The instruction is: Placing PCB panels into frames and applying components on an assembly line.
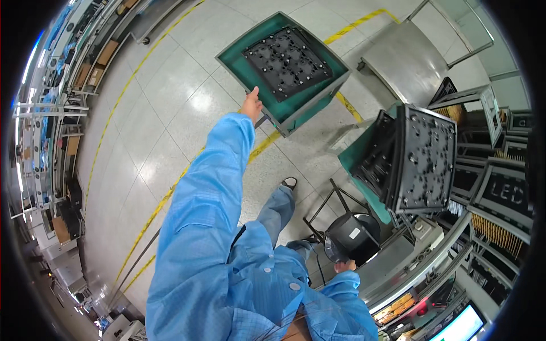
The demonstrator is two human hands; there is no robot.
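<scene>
My left hand [252, 105], at the end of an outstretched blue sleeve, is closed on the near left edge of a grey cart [311, 108] with a green lining. Inside the cart lies a stack of black trays [287, 62] dotted with small knobs and holes. Lower right, my right hand [345, 266] is beside a black box-like piece [354, 237] with a white label, at a round black stool. Its fingers look curled; what they hold, if anything, is hidden, and I cannot tell whether they touch the piece.
More knobbed black trays [426, 159] lean in a pile over a green surface [364, 187] at right. A metal platform trolley [404, 59] stands behind. Racks of frames [495, 199] line the right side, shelving [57, 113] the left. Yellow tape [165, 199] marks the tiled floor.
</scene>
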